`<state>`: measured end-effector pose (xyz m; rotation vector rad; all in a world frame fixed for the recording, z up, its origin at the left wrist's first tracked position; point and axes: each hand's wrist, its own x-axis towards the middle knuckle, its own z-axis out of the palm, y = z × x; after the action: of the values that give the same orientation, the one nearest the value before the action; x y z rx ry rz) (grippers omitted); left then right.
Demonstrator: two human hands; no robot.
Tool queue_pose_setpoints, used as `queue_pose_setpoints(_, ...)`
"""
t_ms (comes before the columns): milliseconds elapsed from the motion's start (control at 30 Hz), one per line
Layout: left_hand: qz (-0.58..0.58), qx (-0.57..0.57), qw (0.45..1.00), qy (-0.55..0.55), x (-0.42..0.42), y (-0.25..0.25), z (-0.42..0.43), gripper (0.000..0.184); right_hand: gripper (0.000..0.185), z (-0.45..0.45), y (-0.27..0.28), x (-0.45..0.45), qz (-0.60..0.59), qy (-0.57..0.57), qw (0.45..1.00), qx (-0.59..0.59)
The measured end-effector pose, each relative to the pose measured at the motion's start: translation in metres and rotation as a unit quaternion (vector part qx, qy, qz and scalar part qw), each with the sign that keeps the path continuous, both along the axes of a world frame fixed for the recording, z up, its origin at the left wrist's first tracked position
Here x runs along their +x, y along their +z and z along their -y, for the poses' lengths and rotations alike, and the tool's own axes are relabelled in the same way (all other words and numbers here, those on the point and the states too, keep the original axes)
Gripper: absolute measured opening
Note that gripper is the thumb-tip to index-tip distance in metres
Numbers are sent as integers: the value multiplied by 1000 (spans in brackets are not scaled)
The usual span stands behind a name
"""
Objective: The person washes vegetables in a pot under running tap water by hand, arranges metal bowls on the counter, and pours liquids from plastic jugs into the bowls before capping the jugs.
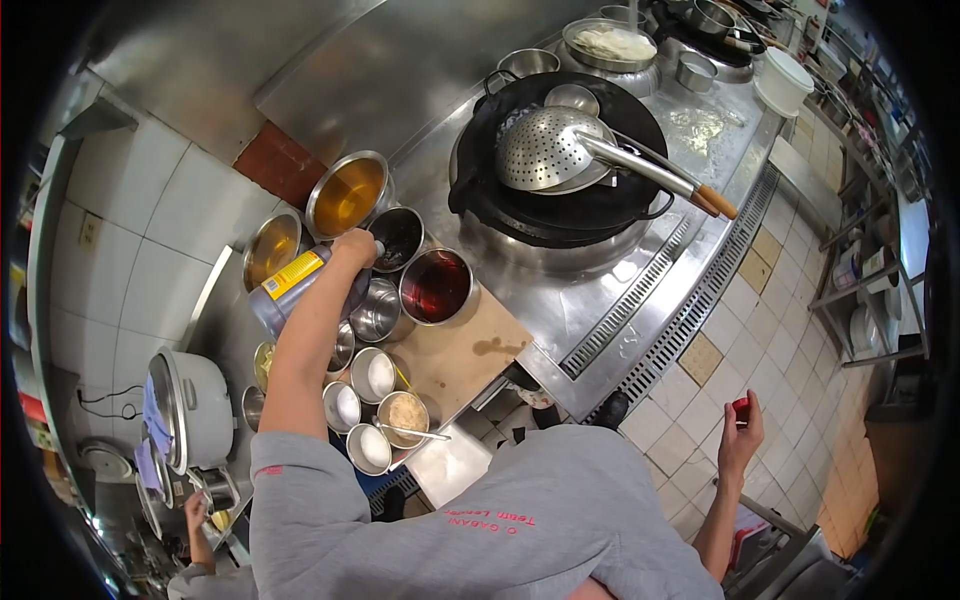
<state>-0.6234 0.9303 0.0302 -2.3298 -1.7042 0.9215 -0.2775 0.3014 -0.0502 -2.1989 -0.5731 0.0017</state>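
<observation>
Gripped in my left hand (355,250) is a large bottle (285,290) with a yellow label, tilted so its neck points at a metal pot of dark liquid (398,238). Whether liquid flows from it, I cannot tell. Beside that pot stand a pot of red liquid (437,287), an empty-looking metal pot (376,312) and a bowl of amber liquid (347,196). Out to the right, away from the counter, my right hand (738,435) holds a small red cap (741,409) between its fingers.
A black wok (560,215) bears a perforated strainer (540,150) with wooden-tipped handles reaching right. Small containers of white powder (370,449) and a tan one (404,415) line the board's near edge. A rice cooker (200,410) and another person's hand (196,510) are at lower left.
</observation>
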Motion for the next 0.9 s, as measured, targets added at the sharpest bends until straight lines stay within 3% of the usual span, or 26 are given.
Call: queue_pose_setpoints(900, -44, 5, 999, -3, 5, -3, -5, 33, 42, 0, -6, -8, -5, -12, 1000, -1)
